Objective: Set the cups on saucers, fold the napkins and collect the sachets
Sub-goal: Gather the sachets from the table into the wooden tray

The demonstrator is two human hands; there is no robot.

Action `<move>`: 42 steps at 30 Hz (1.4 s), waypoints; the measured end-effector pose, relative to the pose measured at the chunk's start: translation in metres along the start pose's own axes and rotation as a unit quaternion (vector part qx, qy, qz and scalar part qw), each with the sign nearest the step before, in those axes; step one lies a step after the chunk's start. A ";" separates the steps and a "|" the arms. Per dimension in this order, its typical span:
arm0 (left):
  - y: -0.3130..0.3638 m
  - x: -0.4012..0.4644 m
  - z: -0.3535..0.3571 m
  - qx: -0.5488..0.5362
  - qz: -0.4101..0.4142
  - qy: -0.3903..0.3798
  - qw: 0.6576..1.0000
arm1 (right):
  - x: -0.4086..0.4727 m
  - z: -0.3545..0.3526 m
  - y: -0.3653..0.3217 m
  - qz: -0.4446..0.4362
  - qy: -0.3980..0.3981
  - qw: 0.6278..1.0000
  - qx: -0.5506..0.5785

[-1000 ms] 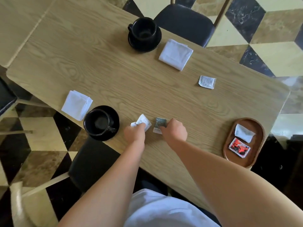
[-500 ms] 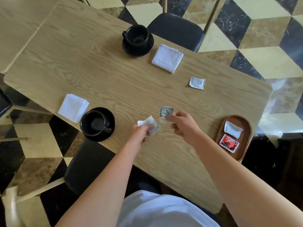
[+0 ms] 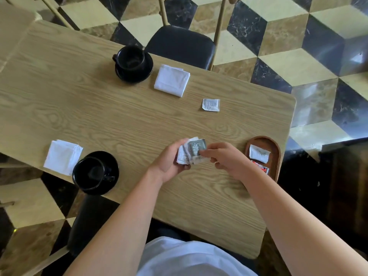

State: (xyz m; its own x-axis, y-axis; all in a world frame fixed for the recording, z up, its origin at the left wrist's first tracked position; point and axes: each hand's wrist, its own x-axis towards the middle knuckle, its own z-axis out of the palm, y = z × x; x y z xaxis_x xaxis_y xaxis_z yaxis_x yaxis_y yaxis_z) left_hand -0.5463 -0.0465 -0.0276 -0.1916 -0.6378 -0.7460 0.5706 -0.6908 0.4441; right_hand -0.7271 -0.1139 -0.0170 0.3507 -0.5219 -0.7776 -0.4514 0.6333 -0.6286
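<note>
Above the table's near middle, my left hand (image 3: 169,162) holds a white sachet (image 3: 181,156). My right hand (image 3: 225,158) pinches a grey sachet (image 3: 196,148) and lays it against the white one. Another white sachet (image 3: 211,104) lies alone farther back on the wooden table (image 3: 99,116). A brown oval tray (image 3: 275,148) at the right edge holds a white sachet (image 3: 258,153) and a red one (image 3: 261,168). Two black cups sit on black saucers, one at the back (image 3: 130,60) and one at the near left (image 3: 90,173). A folded white napkin lies beside each, at the back (image 3: 172,80) and at the left (image 3: 62,156).
A black-cushioned chair (image 3: 181,45) stands behind the far table edge, and another dark chair (image 3: 87,222) sits under the near-left edge. The floor around is patterned in black, cream and brown tiles.
Both hands lifted their sachets off the table and came together. The grey sachet now overlaps the white one in my left hand. The camera view shifted.
</note>
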 end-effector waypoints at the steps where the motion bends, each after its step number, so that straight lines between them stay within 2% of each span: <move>1: 0.000 0.005 0.003 0.000 0.005 0.016 1.000 | 0.002 -0.001 0.003 0.006 -0.004 0.999 0.051; 3: -0.001 0.015 0.011 0.001 0.016 0.059 0.998 | 0.005 -0.001 0.005 0.010 -0.010 0.991 0.135; 5: 0.000 0.023 0.017 -0.015 0.021 0.071 0.997 | 0.009 0.001 0.005 0.010 0.007 0.990 0.143; 9: 0.008 0.033 0.026 -0.051 0.006 0.045 0.998 | 0.018 0.006 0.000 -0.009 0.094 0.994 0.058; 13: 0.013 0.049 0.027 0.005 0.022 0.109 0.994 | 0.036 0.007 -0.013 -0.064 0.124 0.983 -0.119; 16: 0.021 0.063 0.024 -0.020 0.011 0.162 0.986 | 0.059 -0.008 -0.035 -0.048 0.081 0.992 -0.089; 18: 0.027 0.073 0.020 -0.032 0.009 0.185 0.982 | 0.080 -0.020 -0.050 -0.056 0.099 0.989 -0.096; 22: 0.041 0.093 0.019 -0.035 0.022 0.211 0.977 | 0.120 -0.041 -0.066 -0.101 0.232 0.917 -0.309; 25: 0.048 0.102 0.019 -0.039 0.028 0.203 0.978 | 0.139 -0.046 -0.070 -0.126 0.242 0.888 -0.369; 29: 0.049 0.107 0.019 -0.023 0.022 0.194 0.981 | 0.156 -0.047 -0.075 -0.101 0.243 0.856 -0.444; 33: 0.049 0.113 0.020 0.022 0.037 0.233 0.971 | 0.162 -0.053 -0.080 -0.066 0.237 0.862 -0.442; 37: 0.048 0.112 0.028 0.001 0.050 0.228 0.972 | 0.154 -0.059 -0.072 -0.064 0.206 0.887 -0.408; 39: 0.044 0.109 0.033 -0.011 0.056 0.217 0.974 | 0.142 -0.061 -0.061 -0.083 0.206 0.923 -0.315; 42: 0.036 0.105 0.041 -0.015 0.061 0.212 0.975 | 0.106 -0.066 -0.044 -0.097 0.255 0.960 -0.065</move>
State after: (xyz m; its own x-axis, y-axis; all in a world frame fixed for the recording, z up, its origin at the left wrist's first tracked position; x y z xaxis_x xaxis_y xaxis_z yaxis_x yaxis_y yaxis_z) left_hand -0.5789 -0.1524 -0.0697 0.2238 -0.5115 -0.8296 0.5925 -0.6044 0.5325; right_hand -0.7243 -0.2348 -0.0710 0.0063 -0.8553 -0.5181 -0.5289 0.4369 -0.7276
